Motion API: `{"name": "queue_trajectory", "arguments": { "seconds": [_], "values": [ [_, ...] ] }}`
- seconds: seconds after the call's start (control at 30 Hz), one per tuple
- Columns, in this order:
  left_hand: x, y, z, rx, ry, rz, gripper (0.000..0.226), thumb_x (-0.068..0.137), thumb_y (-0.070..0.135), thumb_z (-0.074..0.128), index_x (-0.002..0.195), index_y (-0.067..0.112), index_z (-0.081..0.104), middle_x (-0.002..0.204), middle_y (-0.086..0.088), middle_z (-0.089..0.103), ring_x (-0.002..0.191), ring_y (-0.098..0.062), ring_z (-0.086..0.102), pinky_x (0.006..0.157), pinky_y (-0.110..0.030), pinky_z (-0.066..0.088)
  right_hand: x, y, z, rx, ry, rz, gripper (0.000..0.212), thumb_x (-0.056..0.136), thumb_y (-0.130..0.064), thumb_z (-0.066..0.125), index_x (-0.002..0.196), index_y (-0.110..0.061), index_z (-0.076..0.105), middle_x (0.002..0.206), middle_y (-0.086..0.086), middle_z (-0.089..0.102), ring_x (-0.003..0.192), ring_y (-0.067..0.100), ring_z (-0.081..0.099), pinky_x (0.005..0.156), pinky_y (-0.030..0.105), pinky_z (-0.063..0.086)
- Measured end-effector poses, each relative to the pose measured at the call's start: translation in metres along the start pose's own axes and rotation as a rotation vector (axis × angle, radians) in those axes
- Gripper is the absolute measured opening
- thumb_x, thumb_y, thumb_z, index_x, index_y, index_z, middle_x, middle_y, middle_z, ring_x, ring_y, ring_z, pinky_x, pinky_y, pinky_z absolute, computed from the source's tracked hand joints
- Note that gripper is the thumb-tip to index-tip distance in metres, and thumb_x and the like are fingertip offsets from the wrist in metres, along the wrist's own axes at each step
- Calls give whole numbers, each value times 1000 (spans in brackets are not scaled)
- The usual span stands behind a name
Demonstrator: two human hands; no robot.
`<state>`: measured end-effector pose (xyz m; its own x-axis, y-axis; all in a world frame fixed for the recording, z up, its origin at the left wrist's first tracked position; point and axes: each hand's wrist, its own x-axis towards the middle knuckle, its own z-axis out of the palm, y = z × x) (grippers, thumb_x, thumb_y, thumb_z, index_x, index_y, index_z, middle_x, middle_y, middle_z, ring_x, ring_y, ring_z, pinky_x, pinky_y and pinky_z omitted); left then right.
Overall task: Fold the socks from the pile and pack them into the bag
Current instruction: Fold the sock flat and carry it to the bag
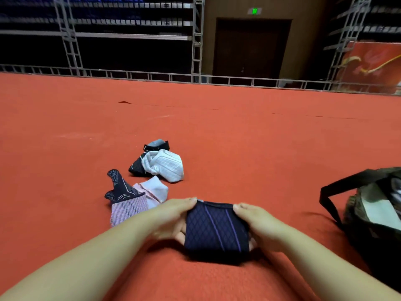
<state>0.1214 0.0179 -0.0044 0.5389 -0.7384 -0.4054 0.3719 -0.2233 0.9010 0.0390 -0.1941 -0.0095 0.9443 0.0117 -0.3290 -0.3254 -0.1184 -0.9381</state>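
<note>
Folded sock held in both hands

Left hand (171, 218) and right hand (258, 224) grip a folded navy sock (214, 229) at lower centre; the pile (149, 177) lies left of centre, the bag (373, 216) at right edge

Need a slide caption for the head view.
Both hands hold a folded navy sock; bag waits right.

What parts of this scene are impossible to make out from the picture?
Head view only:
- The bag is cut off by the right edge; most of its contents are hidden.
- The palm of the left hand and of the right hand hide behind the navy sock.
- In the sock pile, the socks overlap, so no count is possible.
- The green sign is too small to read.
</note>
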Motion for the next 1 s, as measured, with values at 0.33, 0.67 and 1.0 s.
{"name": "queue_trajectory", "arguments": {
  "seconds": [0.33, 0.67, 1.0],
  "values": [
    [10, -11, -9, -94, 86, -64, 34, 97, 37, 41, 127, 24, 48, 102, -4, 68, 82, -22, 70, 66, -39, 56, 25, 15, -3, -477, 300, -160, 23, 95, -33, 52, 77, -19, 50, 70, -4, 55, 61, 8, 47, 60, 29, 39],
    [17, -13, 9, 1141, 319, 363, 45, 100, 41, 29, 145, 36, 29, 158, 9, 12, 146, -9, 0, 117, -36, -7, 63, 18, -4, -993, 573, -77, 26, 93, -48, 46, 99, -23, 48, 106, 1, 64, 102, 25, 60, 75, 33, 42],
    [24, -42, 3, 1478, 147, 264, 56, 94, 61, 28, 145, 51, 8, 158, 13, -10, 142, -10, -22, 116, -45, -14, -5, 36, -6, -490, 429, -544, 13, 81, -33, 64, 69, -29, 64, 81, -8, 60, 77, 4, 56, 70, 17, 42]
  ]
}}
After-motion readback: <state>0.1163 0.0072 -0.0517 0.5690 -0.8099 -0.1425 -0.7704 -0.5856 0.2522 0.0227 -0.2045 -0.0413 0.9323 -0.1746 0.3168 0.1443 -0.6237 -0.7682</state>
